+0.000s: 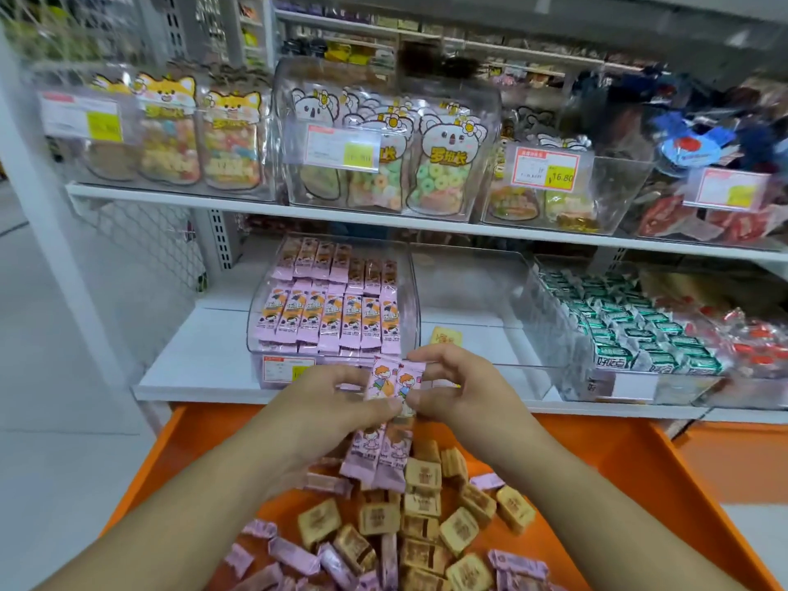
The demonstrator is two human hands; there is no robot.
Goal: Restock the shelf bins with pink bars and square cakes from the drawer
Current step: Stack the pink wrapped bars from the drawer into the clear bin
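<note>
Two pink bars (390, 415), long axes near-far, cartoon faces up, pinched between left hand (337, 403) and right hand (460, 388); right-side shelf tag (546, 167) reads 16.80.

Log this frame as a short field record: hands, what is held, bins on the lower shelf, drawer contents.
left hand: grips the held pink bars
right hand: pinches the same bars
held pink bars: small bunch, above the drawer
pink bar bin: rows of bars, nearly full
middle bin: one yellow packet visible
orange drawer: open, loose pink bars and square cakes
</note>
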